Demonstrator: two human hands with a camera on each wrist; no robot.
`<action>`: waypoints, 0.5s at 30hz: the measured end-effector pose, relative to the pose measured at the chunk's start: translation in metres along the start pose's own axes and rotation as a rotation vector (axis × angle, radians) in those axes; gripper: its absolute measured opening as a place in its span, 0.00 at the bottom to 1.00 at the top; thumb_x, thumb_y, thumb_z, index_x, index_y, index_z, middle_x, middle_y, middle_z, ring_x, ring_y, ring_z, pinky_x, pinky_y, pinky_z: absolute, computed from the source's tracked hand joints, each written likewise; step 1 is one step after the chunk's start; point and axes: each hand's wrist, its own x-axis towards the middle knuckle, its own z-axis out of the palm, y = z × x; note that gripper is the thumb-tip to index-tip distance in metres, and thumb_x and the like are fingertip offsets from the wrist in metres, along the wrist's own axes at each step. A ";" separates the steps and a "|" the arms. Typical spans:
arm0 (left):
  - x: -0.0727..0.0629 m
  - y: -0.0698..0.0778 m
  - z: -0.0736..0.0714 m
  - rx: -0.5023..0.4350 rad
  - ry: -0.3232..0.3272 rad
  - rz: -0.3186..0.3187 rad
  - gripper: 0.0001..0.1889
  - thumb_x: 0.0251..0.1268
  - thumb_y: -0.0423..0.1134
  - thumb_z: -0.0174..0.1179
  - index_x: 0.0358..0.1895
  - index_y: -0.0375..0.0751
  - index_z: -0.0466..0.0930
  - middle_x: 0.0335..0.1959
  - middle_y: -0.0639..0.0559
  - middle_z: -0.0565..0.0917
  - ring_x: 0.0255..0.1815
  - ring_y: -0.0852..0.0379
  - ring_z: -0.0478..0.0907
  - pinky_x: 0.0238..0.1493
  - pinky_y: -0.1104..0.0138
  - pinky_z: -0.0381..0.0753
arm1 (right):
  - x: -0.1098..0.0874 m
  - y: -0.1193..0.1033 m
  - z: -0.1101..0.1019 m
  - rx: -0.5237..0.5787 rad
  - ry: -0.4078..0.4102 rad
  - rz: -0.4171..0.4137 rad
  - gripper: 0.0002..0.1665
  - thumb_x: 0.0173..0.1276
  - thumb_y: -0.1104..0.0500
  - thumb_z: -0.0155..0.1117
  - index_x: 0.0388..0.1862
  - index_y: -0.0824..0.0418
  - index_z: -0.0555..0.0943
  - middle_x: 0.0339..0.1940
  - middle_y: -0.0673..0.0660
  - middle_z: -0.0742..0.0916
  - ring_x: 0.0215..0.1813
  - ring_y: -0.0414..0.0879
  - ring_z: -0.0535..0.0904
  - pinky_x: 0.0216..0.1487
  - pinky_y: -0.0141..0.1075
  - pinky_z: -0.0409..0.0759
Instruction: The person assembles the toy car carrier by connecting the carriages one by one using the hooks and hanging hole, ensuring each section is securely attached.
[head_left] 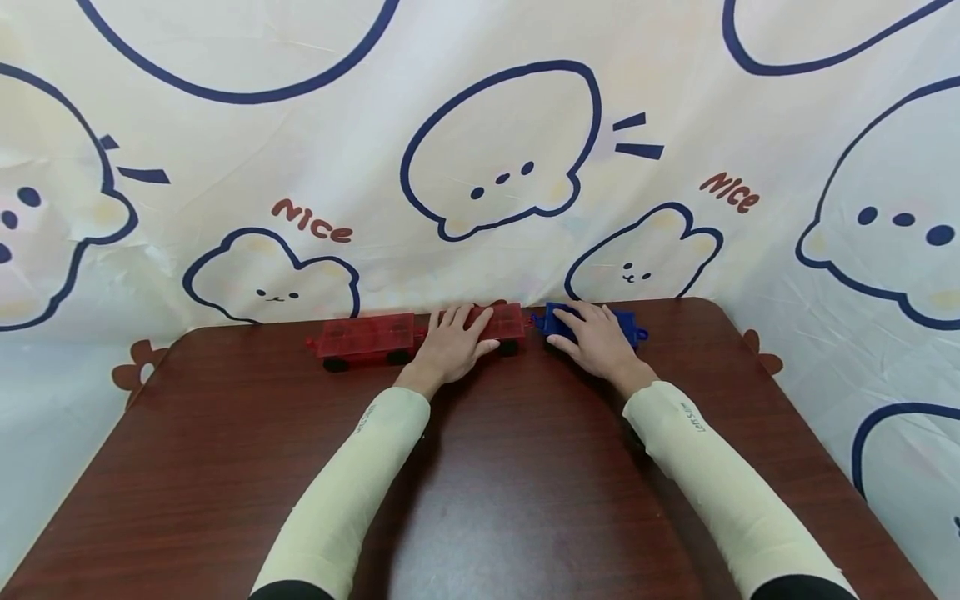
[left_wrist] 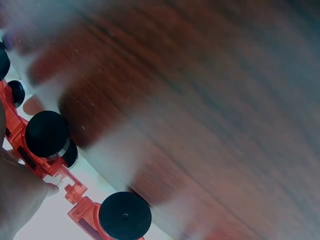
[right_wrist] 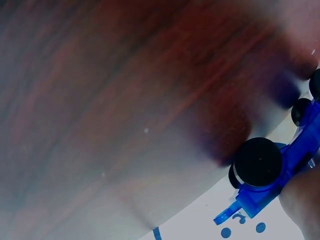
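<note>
In the head view, my left hand [head_left: 450, 346] lies over a red toy train car [head_left: 512, 322] at the table's back edge, its fingers spread across the top and the thumb at the near side. A longer red train car [head_left: 367, 335] on black wheels stands just left of it. My right hand [head_left: 598, 343] holds a blue toy train car [head_left: 626, 322] from above, close to the red car's right-hand coupling. A fingertip beside a red coupling [left_wrist: 76, 192] shows in the left wrist view. The right wrist view gives the blue car's black wheel [right_wrist: 258, 162] and end hook [right_wrist: 227, 213].
The dark brown wooden table [head_left: 525, 483] reaches toward me in front of both arms. Right behind its back edge hangs a white cloth [head_left: 495, 267] printed with cartoon outlines, which also covers both sides.
</note>
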 end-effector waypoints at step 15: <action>0.000 -0.003 0.003 -0.058 0.038 -0.005 0.36 0.80 0.63 0.38 0.83 0.53 0.47 0.80 0.40 0.53 0.81 0.41 0.47 0.76 0.39 0.41 | 0.000 0.001 0.000 0.006 0.005 -0.033 0.39 0.77 0.37 0.54 0.77 0.58 0.68 0.78 0.64 0.66 0.78 0.63 0.58 0.76 0.63 0.49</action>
